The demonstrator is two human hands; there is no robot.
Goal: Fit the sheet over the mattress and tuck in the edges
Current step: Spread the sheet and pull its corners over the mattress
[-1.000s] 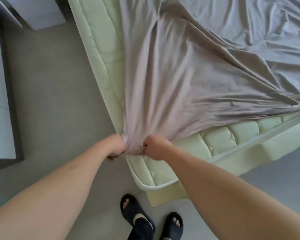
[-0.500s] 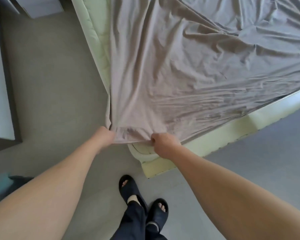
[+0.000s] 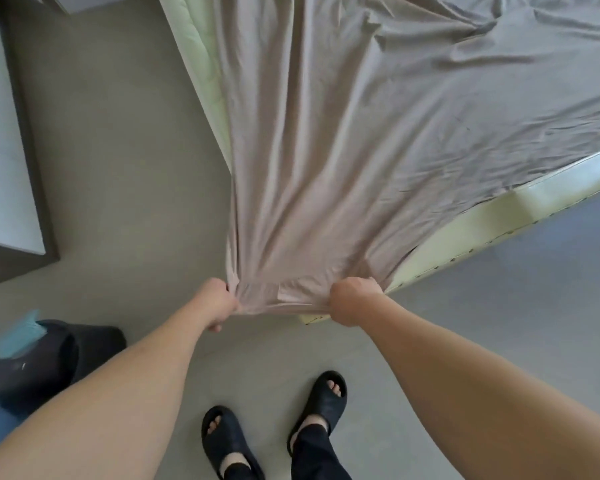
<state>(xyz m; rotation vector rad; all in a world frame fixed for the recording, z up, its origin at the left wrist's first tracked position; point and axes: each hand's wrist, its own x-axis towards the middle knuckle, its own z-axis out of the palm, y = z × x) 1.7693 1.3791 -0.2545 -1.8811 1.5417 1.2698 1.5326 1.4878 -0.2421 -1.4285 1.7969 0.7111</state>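
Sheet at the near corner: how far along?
Done: the sheet is spread over the mattress top. In hand: left hand and right hand grip its corner hem, pulled over the near corner. Left: the mattress side and the bed base show bare; no edge tucked.

Both arms outstretched, left hand (image 3: 219,303) and right hand (image 3: 352,301) fisted

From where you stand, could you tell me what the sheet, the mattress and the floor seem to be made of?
Sheet: thin matte woven fabric, probably cotton; it creases into soft folds. Mattress: pale green quilted textile, stitched and padded. Floor: smooth matte grey, possibly vinyl or concrete; no seams show.
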